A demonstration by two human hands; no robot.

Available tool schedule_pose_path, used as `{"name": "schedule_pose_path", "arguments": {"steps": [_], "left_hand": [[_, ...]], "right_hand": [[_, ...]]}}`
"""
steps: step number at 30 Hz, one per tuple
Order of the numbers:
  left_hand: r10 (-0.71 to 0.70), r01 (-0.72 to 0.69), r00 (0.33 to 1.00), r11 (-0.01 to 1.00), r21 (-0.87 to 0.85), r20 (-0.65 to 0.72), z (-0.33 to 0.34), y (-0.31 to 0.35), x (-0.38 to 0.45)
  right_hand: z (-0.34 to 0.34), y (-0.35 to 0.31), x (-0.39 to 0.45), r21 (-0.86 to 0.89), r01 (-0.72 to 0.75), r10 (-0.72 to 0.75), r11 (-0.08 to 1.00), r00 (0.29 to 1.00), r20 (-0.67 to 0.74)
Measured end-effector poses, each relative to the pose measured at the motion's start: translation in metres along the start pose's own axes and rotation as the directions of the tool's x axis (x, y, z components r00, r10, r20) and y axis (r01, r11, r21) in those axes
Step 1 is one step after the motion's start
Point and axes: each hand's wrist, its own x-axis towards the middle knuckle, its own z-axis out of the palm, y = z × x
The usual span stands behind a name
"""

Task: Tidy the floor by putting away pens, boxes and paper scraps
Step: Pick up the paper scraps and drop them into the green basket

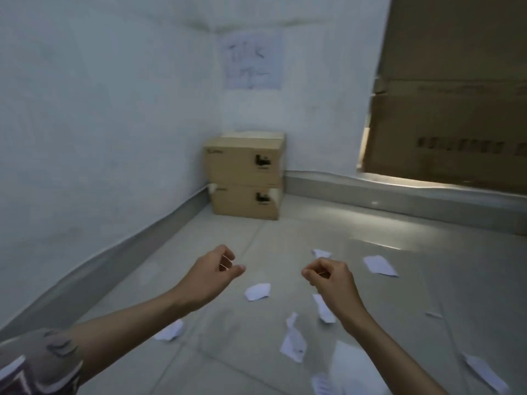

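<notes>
Torn paper scraps lie scattered over the grey tiled floor nearest us; above them the left hand and right hand hover with fingers loosely curled, holding nothing. Farther off, two cardboard boxes sit stacked in the corner; a scribbled paper sheet hangs on the wall above.

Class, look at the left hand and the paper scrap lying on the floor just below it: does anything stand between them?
Nothing visible does. The left hand hangs above bare floor, holding nothing, and the paper scrap lies uncovered just right of it.
</notes>
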Motion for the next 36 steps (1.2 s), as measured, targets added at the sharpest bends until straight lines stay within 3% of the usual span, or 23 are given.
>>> {"name": "schedule_pose_path", "arguments": {"steps": [5, 9, 14, 20, 24, 29, 33, 36], "left_hand": [[-0.222, 0.224, 0.967, 0.974, 0.008, -0.123, -0.064, -0.078, -0.043], [-0.393, 0.395, 0.904, 0.919, -0.022, -0.167, -0.088, -0.132, -0.069], [-0.545, 0.546, 0.836, 0.838, 0.001, -0.069, -0.094, -0.203, -0.129], [-0.672, 0.674, 0.738, 0.739, 0.017, -0.057, -0.09, -0.266, -0.225], [-0.733, 0.739, 0.669, 0.673, 0.014, -0.124, -0.101, -0.298, -0.276], [-0.774, 0.779, 0.627, 0.626, 0.043, -0.091, -0.097, -0.313, -0.317], [-0.796, 0.798, 0.602, 0.6, 0.059, -0.062, -0.076, -0.32, -0.341], [-0.805, 0.807, 0.591, 0.589, 0.051, -0.053, -0.062, -0.322, -0.344]], "right_hand": [[0.085, -0.022, 0.008, -0.01, 0.105, -0.101, 0.994, 0.971, 0.215], [0.146, -0.031, 0.008, -0.033, 0.216, -0.186, 0.976, 0.902, 0.389], [0.21, -0.028, 0.004, -0.07, 0.311, -0.206, 0.948, 0.766, 0.608], [0.287, -0.011, -0.019, -0.129, 0.433, -0.161, 0.892, 0.571, 0.805], [0.334, 0.003, -0.06, -0.08, 0.489, -0.143, 0.868, 0.402, 0.904], [0.37, 0.02, -0.111, 0.0, 0.51, -0.172, 0.86, 0.29, 0.942], [0.389, 0.032, -0.14, 0.029, 0.527, -0.193, 0.85, 0.259, 0.946], [0.394, 0.039, -0.149, 0.008, 0.516, -0.198, 0.856, 0.314, 0.929]]}}
